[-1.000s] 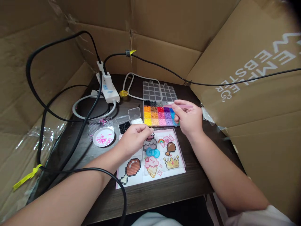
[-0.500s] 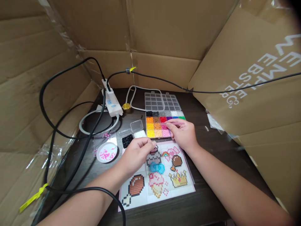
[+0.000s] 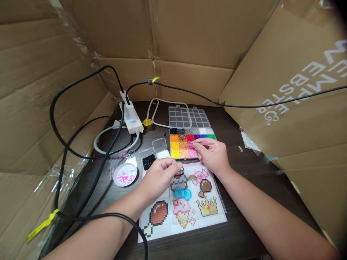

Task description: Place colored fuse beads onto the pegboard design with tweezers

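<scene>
My right hand [image 3: 214, 156] grips pink tweezers [image 3: 199, 143], their tip over the orange and pink cells of the sorted bead box [image 3: 189, 143]. My left hand [image 3: 159, 176] rests with curled fingers on the upper left of a pattern sheet [image 3: 184, 202] printed with pixel pictures: a drumstick, an ice cream, a crown. Whether its fingertips pinch anything is hidden. A clear pegboard with blue beads [image 3: 181, 192] lies over the sheet.
A white dish of pink beads [image 3: 125, 174], small open boxes of black [image 3: 148, 161] and white beads [image 3: 162, 153], a white power strip [image 3: 131, 117] and black cables [image 3: 89, 187] crowd the left of the dark table [image 3: 238, 173]. Cardboard walls [image 3: 295, 83] enclose it.
The view tilted up, so everything sits lower in frame. My right hand slid left along the bead box, from the blue cells toward the pink and orange ones. My left hand stayed.
</scene>
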The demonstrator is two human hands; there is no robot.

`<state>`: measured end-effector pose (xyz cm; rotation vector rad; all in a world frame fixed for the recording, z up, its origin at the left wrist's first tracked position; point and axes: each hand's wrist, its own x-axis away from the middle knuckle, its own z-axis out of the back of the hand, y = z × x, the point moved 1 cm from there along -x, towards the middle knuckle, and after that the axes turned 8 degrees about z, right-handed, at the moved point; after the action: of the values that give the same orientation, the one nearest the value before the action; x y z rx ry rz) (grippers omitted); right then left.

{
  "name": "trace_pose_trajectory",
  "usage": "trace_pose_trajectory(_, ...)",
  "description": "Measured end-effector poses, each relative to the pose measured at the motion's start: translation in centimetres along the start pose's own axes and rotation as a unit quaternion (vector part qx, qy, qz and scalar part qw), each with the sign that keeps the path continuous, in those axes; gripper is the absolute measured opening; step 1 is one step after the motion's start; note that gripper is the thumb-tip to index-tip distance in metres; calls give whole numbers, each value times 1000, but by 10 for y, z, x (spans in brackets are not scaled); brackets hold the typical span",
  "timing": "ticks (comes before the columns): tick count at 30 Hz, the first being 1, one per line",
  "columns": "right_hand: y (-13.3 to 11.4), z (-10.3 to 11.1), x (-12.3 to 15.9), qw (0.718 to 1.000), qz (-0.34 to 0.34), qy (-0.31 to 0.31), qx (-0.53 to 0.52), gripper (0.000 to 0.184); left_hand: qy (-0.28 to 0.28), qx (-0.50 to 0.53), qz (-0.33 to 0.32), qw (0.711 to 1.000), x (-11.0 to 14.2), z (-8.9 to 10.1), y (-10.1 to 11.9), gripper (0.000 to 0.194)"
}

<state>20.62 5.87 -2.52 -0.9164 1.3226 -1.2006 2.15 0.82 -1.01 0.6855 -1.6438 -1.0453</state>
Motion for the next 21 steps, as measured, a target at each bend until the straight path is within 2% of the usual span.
trace_pose_trajectory(21, -1, 0, 0, 1000, -3, 0, 20, 23, 3, -1, -3, 1000, -1, 0, 0, 41)
